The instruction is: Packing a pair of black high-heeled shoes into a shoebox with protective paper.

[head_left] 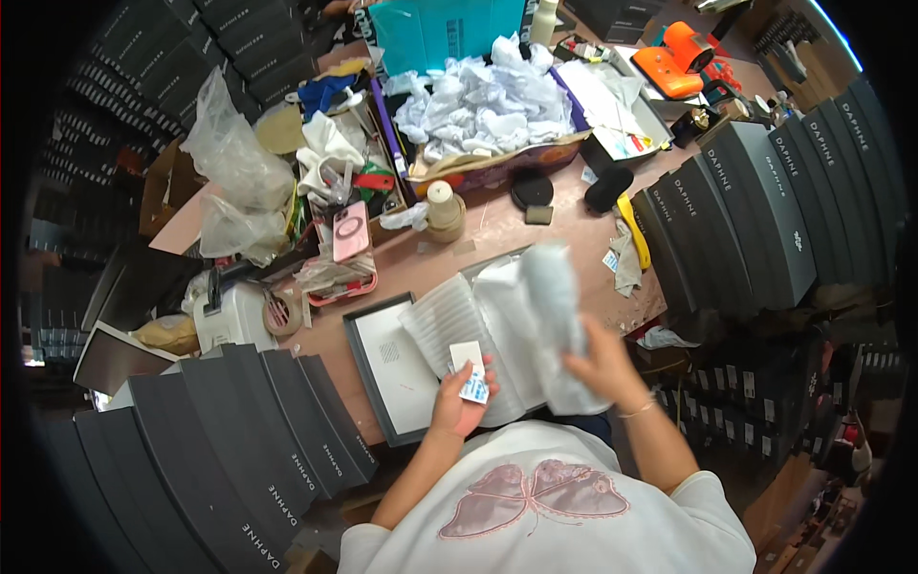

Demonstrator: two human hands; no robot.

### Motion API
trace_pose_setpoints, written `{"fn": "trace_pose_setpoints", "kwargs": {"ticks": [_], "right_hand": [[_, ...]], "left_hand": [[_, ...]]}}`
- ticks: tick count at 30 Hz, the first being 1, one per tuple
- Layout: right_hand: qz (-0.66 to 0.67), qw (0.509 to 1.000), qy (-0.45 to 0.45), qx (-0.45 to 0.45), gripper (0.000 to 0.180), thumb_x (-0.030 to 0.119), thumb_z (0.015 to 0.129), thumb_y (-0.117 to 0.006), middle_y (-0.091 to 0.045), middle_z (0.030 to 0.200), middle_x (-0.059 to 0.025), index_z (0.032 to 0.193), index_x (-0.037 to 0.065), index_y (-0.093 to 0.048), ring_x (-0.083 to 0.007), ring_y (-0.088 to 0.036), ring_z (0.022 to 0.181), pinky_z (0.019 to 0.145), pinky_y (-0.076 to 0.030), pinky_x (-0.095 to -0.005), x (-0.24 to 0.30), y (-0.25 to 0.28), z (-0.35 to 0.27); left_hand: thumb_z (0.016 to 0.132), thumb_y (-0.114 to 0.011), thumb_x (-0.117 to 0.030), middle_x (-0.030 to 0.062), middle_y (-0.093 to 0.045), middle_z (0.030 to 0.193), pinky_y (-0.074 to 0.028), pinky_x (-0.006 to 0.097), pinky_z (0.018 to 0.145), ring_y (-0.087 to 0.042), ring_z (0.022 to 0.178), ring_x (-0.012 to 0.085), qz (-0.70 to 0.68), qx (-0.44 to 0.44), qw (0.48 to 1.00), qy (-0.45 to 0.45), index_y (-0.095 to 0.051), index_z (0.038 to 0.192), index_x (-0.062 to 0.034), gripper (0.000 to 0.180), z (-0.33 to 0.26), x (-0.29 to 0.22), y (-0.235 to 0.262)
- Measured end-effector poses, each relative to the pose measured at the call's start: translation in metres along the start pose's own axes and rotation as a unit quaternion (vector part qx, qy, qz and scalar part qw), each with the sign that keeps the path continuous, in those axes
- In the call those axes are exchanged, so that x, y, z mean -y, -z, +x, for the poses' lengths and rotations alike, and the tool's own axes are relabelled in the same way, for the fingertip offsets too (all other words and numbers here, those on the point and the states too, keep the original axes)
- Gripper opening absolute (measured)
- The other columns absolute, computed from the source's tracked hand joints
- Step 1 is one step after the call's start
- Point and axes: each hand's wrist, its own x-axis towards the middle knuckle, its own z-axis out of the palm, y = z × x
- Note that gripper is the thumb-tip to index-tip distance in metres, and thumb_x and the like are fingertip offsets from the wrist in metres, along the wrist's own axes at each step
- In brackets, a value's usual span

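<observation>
My left hand [457, 411] is closed on a small white card [466, 354] and a blue-and-white printed packet [473, 387]. In my right hand [612, 371] is a pale bundle wrapped in thin white material [557, 306], smeared by motion; what lies inside it is hidden. Beneath both hands is an open dark grey shoe box with white paper [502, 287] in it. A ribbed white foam sheet [442, 320] drapes over its left side. Left of that lies a dark-rimmed lid or tray with a white inside [382, 373].
Rows of dark shoe boxes flank me at left [229, 421] and right [736, 210]. Beyond are a carton of crumpled white paper [488, 105], a bottle [445, 215], a pink phone [351, 231], a yellow-handled tool [633, 232] and an orange tape dispenser [674, 62].
</observation>
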Motion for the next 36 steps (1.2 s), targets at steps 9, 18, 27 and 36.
{"fn": "trace_pose_setpoints", "kwargs": {"ticks": [9, 18, 27, 36], "right_hand": [[-0.378, 0.91, -0.085, -0.152, 0.056, 0.014, 0.071, -0.07, -0.056, 0.112, -0.0203, 0.121, 0.003, -0.049, -0.0373, -0.052, 0.106, 0.09, -0.041, -0.0466, -0.137, 0.037, 0.093], [-0.337, 0.915, 0.209, -0.068, 0.038, 0.011, 0.076, -0.067, -0.055, 0.12, -0.0159, 0.112, 0.007, -0.055, -0.0361, -0.048, 0.117, 0.097, -0.039, -0.0401, -0.091, -0.068, 0.032], [0.505, 0.775, -0.308, -0.223, 0.011, 0.009, 0.089, -0.051, -0.059, 0.086, -0.0059, 0.099, 0.007, -0.053, -0.0142, -0.059, 0.078, 0.068, -0.05, -0.0288, -0.152, -0.005, -0.011], [0.278, 0.919, -0.056, 0.275, 0.03, 0.01, 0.086, -0.057, -0.059, 0.11, -0.0134, 0.113, -0.004, -0.056, -0.0224, -0.055, 0.105, 0.092, -0.042, -0.0313, 0.025, -0.061, -0.058]], "left_hand": [[0.095, -0.05, -0.014, 0.0112, -0.057, 0.106, -0.051, 0.032, 0.072, -0.057, 0.08, 0.0177, 0.186, -0.099, 0.976, 0.06, -0.041, 0.13, -0.0084, 0.037, 0.046, 0.071, -0.019], [0.096, -0.045, -0.013, 0.0099, -0.05, 0.113, -0.047, 0.026, 0.073, -0.054, 0.078, 0.0115, 0.309, -0.084, 0.937, -0.142, -0.025, 0.142, -0.0102, 0.05, 0.046, 0.073, 0.007], [0.091, -0.058, -0.021, 0.0193, -0.035, 0.136, -0.033, 0.033, 0.103, -0.039, 0.123, 0.0255, 0.463, -0.08, 0.859, -0.202, -0.018, 0.144, 0.0009, 0.07, 0.071, 0.09, 0.021], [0.096, -0.046, -0.032, 0.016, -0.028, 0.147, -0.026, 0.03, 0.108, -0.031, 0.133, 0.0234, 0.353, -0.035, 0.931, -0.087, -0.026, 0.142, 0.0046, 0.062, 0.037, 0.055, 0.01]]}}
